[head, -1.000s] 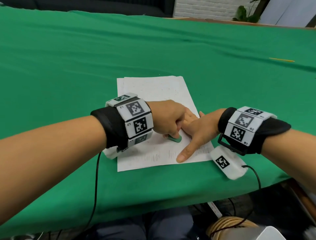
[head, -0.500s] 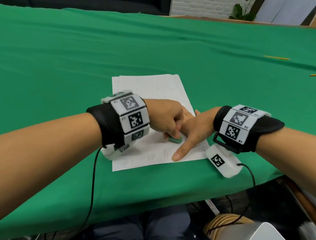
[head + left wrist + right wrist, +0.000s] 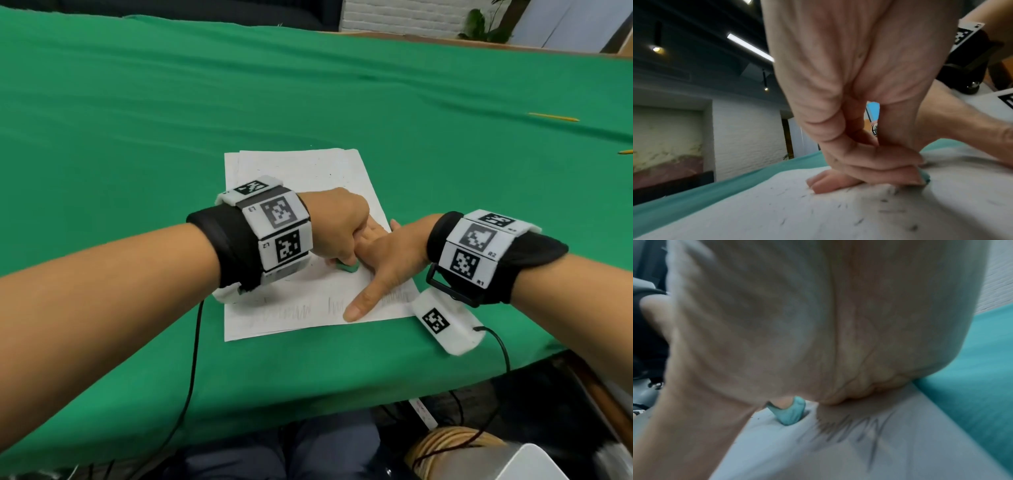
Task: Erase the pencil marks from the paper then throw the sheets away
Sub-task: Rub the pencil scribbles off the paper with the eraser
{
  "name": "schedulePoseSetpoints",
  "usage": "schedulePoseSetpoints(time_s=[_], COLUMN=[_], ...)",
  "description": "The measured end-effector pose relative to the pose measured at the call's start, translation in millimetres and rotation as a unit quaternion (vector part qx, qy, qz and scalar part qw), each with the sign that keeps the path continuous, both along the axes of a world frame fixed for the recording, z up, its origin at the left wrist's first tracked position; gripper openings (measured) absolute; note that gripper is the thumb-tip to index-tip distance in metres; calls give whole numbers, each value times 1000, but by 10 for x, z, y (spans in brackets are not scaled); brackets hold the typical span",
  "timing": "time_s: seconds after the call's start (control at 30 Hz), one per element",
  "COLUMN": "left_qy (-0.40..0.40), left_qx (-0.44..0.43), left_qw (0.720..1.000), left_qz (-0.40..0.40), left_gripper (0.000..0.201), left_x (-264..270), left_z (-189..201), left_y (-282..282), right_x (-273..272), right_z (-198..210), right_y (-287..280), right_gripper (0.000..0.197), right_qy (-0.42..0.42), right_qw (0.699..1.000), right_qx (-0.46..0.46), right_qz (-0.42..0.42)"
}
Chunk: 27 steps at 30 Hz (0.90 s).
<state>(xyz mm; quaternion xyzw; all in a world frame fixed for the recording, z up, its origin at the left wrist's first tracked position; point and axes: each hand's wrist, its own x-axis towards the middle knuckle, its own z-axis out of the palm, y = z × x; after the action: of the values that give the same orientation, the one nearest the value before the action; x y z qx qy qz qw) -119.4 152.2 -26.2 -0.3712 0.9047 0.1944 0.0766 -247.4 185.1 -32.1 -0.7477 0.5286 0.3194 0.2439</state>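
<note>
Green cloth (image 3: 137, 144) covers table, wrinkled, front edge hangs over. Yellow pencil (image 3: 553, 117) lies far right on cloth, 2nd pencil tip (image 3: 626, 151) at right frame edge, well apart from 1st. Potted plant (image 3: 483, 25) + white brick wall (image 3: 394, 15) behind table. Below front edge: coiled tan cord (image 3: 442, 445), black cables, white box corner (image 3: 513, 466). Left wrist view: ceiling strip light (image 3: 750, 47), 2 spot lamps

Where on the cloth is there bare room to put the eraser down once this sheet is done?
Bare green cloth lies left of the paper and beyond its far edge. To the right, cloth is free short of the two pencils. It is crowded on the sheet's near half: the left hand with the eraser, the right hand flat.
</note>
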Motion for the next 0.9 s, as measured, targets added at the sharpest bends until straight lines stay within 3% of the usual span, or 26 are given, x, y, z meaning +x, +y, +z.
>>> schedulePoseSetpoints(time_s=[0.1,0.27,0.5,0.67,0.77,0.9], left_qy=[-18,-49,20,51,73,116], left_qx=[17,-28,-47,-34,-30,-74], left_qw=[1000,998,998,996,995,989], left_qz=[-19,3,42,60,61,60], left_gripper=[22,18,17,19,16,15], left_x=[-52,-9,306,451,476,424], left_z=[17,102,148,141,155,236], left_y=[37,-11,-85,-106,-72,-20], right_x=[-14,-30,-114,-172,-179,-105], right_z=[6,-28,-125,-30,88,229], right_y=[-3,-21,-20,-39,-63,-47], right_gripper=[95,131,138,115,102,47], right_qy=[-6,1,-53,-128,-207,-347], right_qw=[1000,1000,998,989,962,899], right_qx=[19,-17,-39,-67,-163,-263], right_qz=[5,3,0,-40,-72,-46])
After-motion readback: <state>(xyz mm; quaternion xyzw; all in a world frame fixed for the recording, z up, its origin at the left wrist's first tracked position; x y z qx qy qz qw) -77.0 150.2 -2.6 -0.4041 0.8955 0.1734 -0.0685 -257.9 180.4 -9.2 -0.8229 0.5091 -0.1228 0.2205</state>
